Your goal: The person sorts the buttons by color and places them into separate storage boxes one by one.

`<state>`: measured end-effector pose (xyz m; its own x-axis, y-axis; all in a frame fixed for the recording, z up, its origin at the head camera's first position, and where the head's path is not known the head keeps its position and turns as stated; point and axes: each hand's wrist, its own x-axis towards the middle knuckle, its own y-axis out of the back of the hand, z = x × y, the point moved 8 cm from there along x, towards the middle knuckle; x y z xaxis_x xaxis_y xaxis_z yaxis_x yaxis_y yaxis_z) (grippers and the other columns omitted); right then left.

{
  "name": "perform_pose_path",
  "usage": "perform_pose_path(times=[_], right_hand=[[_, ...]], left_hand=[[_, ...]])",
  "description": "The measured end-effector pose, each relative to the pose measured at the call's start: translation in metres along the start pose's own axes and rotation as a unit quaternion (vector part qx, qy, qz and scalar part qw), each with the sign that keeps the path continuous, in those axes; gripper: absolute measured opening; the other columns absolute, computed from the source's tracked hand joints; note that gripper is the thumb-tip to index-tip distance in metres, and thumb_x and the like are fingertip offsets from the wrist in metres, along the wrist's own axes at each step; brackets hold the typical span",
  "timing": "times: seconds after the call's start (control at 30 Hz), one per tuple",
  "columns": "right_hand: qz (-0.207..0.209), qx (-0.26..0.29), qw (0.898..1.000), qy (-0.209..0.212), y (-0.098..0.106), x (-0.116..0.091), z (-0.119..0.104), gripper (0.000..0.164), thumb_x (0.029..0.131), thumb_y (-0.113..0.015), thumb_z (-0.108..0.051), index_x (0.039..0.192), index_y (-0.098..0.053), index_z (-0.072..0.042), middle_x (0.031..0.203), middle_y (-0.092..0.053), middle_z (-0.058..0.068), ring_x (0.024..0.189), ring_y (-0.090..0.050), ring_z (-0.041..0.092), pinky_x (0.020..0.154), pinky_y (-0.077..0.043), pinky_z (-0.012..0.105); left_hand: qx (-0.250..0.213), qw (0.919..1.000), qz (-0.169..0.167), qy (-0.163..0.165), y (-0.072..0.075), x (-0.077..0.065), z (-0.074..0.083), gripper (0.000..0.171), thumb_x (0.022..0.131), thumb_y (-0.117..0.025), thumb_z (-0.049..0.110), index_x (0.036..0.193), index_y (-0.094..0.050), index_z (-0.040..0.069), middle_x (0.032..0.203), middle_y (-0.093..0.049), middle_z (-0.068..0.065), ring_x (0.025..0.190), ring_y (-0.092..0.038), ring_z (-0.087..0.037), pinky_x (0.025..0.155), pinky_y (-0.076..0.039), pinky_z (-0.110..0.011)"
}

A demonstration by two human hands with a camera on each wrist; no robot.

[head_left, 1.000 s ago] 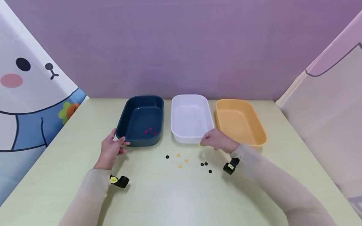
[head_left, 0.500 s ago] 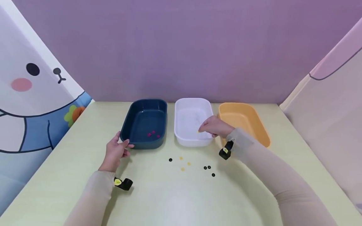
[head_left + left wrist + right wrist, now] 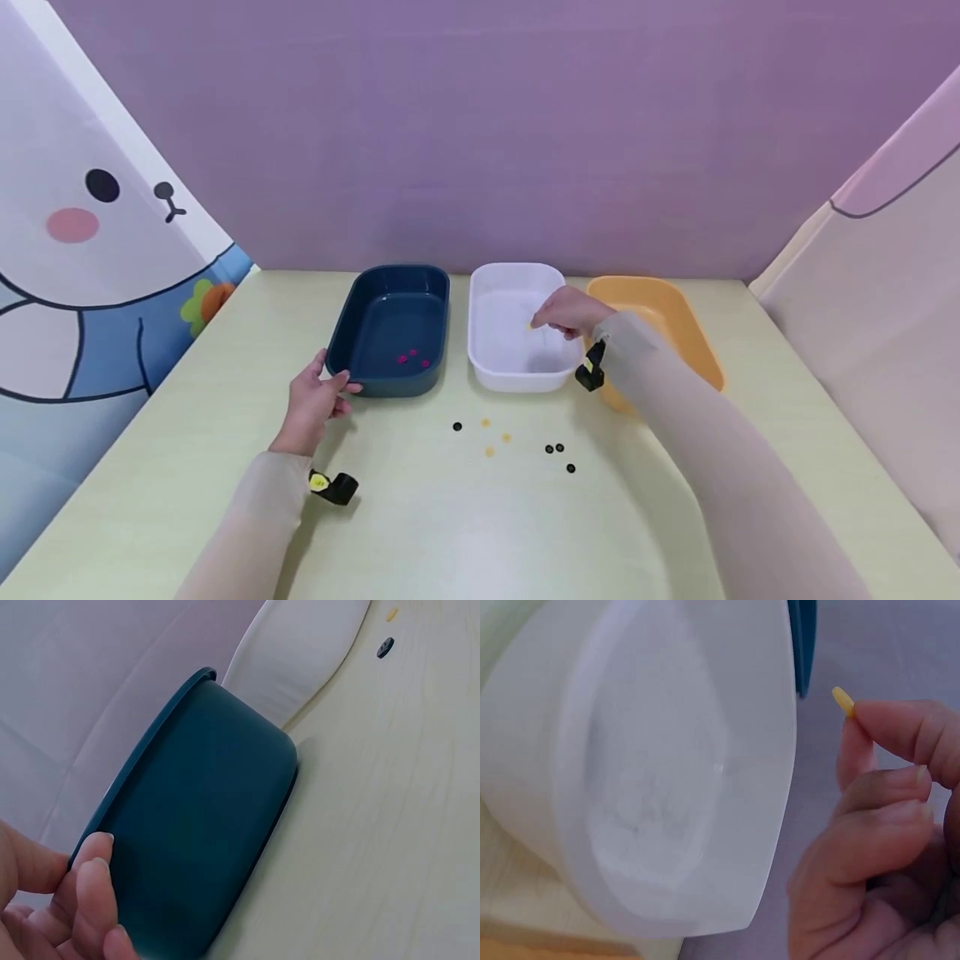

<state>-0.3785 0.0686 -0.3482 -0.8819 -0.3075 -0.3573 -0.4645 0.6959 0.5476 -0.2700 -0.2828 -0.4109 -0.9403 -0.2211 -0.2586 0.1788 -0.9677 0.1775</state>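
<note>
My left hand [image 3: 313, 407] grips the near left corner of a dark blue plastic bin [image 3: 397, 387], with the thumb over the rim and fingers against the outer wall in the left wrist view. Three pink buttons [image 3: 402, 359] lie inside that bin. Over the white bin [image 3: 517, 382] hangs my right hand [image 3: 572, 312]. Between its thumb and index fingertip it pinches a small yellow button [image 3: 843, 701], its edge sticking out past the fingers. The white bin's floor has no button on it in the right wrist view.
An orange-yellow bin [image 3: 697, 354] stands at the right, partly behind the right forearm. On the table before the bins lie three yellow buttons [image 3: 490, 452] and several black buttons [image 3: 571, 468]. A purple cloth wall [image 3: 495, 133] rises behind the bins.
My right hand has risen from the white bin's front rim to over its inside, carrying the yellow button. The left hand keeps its grip on the blue bin. The head view has shifted slightly.
</note>
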Motion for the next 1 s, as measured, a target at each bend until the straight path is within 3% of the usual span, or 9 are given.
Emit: perform_pose_path(times=[0.33,0.6,0.8,1.0], right_hand=[[0.018,0.01,1.0,-0.018,0.008,0.026,0.004,0.031,0.085,-0.067,-0.013,0.061,-0.048,-0.009,0.052,-0.036,-0.001,0.046,-0.033,0.011,0.049,-0.033,0.022],[0.038,0.018,0.999,-0.015,0.002,0.042,-0.005,0.031,0.083,-0.067,-0.011,0.06,-0.047,-0.01,0.05,-0.036,-0.002,0.042,-0.033,0.01,0.046,-0.035,0.02],[0.061,0.024,0.998,-0.023,-0.004,0.057,-0.006,0.018,0.083,-0.068,-0.013,0.074,-0.055,-0.004,0.05,-0.036,-0.002,0.041,-0.033,0.009,0.044,-0.034,0.019],[0.078,0.033,0.996,-0.011,-0.006,0.069,-0.005,0.025,0.082,-0.068,-0.014,0.07,-0.048,-0.006,0.05,-0.037,-0.002,0.042,-0.033,0.009,0.044,-0.034,0.019]], left_hand=[[-0.002,1.0,0.0,-0.002,-0.004,0.001,0.001,0.068,0.102,-0.044,0.01,0.154,-0.001,0.01,0.068,-0.066,0.011,0.043,-0.05,-0.006,0.051,-0.046,-0.02],[0.011,0.9999,0.012,0.0,0.0,0.0,-0.001,0.067,0.102,-0.044,0.011,0.154,-0.001,0.011,0.069,-0.066,0.011,0.044,-0.05,-0.007,0.052,-0.047,-0.019],[-0.005,0.9999,0.014,0.003,0.0,-0.001,-0.002,0.067,0.102,-0.044,0.01,0.155,-0.003,0.01,0.067,-0.066,0.011,0.043,-0.049,-0.006,0.05,-0.046,-0.019],[-0.001,0.9998,0.022,-0.004,-0.002,-0.001,-0.003,0.067,0.101,-0.044,0.009,0.154,-0.004,0.009,0.066,-0.065,0.01,0.042,-0.048,-0.005,0.048,-0.044,-0.019]])
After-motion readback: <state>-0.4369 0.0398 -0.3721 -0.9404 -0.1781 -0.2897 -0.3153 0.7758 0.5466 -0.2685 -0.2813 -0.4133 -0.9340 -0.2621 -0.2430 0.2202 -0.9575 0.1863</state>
